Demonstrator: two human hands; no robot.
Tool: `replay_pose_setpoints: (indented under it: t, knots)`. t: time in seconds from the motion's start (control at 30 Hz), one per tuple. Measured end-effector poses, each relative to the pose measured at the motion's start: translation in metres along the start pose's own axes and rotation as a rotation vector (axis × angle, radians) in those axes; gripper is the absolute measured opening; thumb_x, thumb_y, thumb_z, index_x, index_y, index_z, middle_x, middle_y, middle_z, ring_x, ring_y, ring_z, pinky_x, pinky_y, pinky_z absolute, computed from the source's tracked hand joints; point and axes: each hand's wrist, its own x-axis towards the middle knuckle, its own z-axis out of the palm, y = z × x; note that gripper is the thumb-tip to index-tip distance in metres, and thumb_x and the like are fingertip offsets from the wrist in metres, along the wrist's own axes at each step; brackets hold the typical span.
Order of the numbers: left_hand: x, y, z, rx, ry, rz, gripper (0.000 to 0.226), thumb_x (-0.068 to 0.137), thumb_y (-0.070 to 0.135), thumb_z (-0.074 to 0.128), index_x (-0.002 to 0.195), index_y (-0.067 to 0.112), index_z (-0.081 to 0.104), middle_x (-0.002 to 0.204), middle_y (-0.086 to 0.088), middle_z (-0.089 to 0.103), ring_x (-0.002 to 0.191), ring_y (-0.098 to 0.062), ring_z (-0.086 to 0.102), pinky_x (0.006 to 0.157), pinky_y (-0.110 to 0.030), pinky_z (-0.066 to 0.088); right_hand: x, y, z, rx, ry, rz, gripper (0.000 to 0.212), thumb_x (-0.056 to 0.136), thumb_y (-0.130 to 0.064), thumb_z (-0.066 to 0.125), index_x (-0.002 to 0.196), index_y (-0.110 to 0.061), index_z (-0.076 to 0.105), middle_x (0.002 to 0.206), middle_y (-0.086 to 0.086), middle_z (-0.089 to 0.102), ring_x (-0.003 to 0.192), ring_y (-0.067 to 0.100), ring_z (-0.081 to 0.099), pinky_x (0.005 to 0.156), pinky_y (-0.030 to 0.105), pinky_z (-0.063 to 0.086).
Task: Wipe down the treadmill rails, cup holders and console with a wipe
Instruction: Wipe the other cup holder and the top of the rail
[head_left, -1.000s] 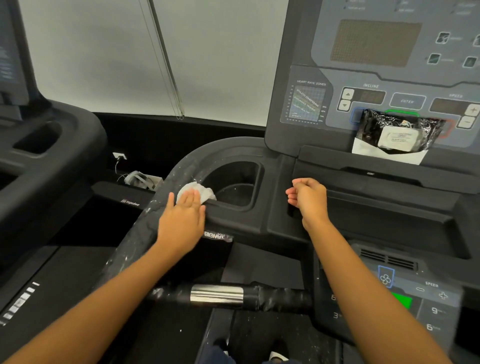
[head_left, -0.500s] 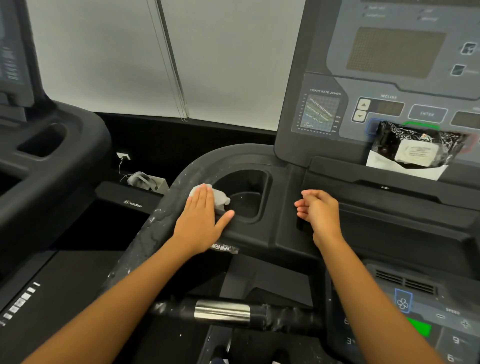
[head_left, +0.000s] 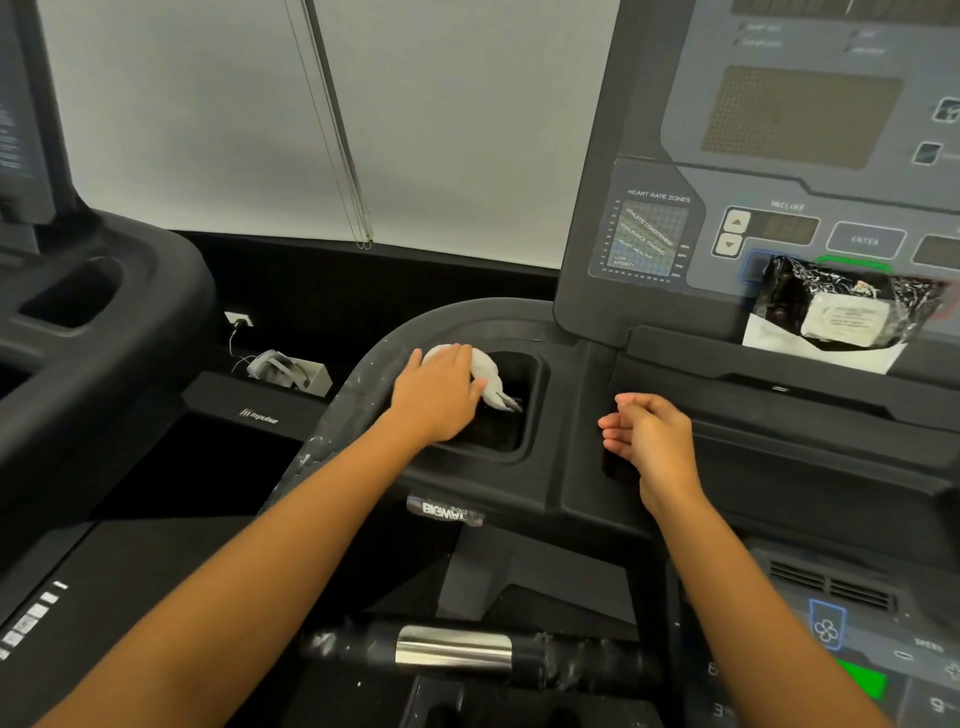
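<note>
L hand (head_left: 439, 397) on wipe (head_left: 488, 375), cup holder (head_left: 538, 415)

Left hand (head_left: 439, 397) covers most of the wipe (head_left: 485, 371), probably bunched; console (head_left: 623, 156) cut off at right edge.

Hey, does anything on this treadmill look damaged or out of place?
Yes. The black curved side rail is flecked with white, as if its coating is peeling. A crinkled black packet leans on the grey console, covering some buttons.
</note>
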Motion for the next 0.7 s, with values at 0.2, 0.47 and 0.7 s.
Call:
replay_pose_setpoints:
  t: [0.2, 0.47, 0.7]
  knots:
    - [-0.059, -0.021, -0.004, 0.150, 0.119, -0.068, 0.041, 0.100, 0.032, 0.042, 0.136, 0.012, 0.045, 0.128, -0.006, 0.059, 0.114, -0.025, 0.057, 0.098, -0.036, 0.041, 0.001, 0.001, 0.003, -0.030, 0.002, -0.016, 0.018, 0.096, -0.006, 0.047, 0.106, -0.009, 0.062, 0.078, 0.007, 0.066, 0.067, 0.013, 0.058, 0.062, 0.025, 0.051]
    - [-0.039, -0.021, -0.054, -0.232, 0.407, -0.237, 0.014, 0.092, 0.030, 0.057, 0.093, 0.025, 0.070, 0.087, -0.001, 0.070, 0.083, -0.026, 0.066, 0.064, -0.031, 0.044, -0.028, -0.002, 0.049, -0.285, -0.103, -0.540, 0.017, 0.088, -0.003, 0.058, 0.090, -0.018, 0.066, 0.079, -0.005, 0.066, 0.074, 0.012, 0.064, 0.069, 0.038, 0.058]
    - [-0.006, -0.031, -0.064, -0.390, 0.409, -0.328, 0.022, 0.095, 0.026, 0.056, 0.113, 0.020, 0.064, 0.107, -0.002, 0.067, 0.096, -0.021, 0.064, 0.074, -0.032, 0.051, -0.028, -0.022, 0.145, -0.361, -0.299, -0.551, 0.026, 0.094, -0.010, 0.049, 0.117, -0.011, 0.063, 0.115, 0.003, 0.064, 0.102, 0.011, 0.059, 0.081, 0.008, 0.045]
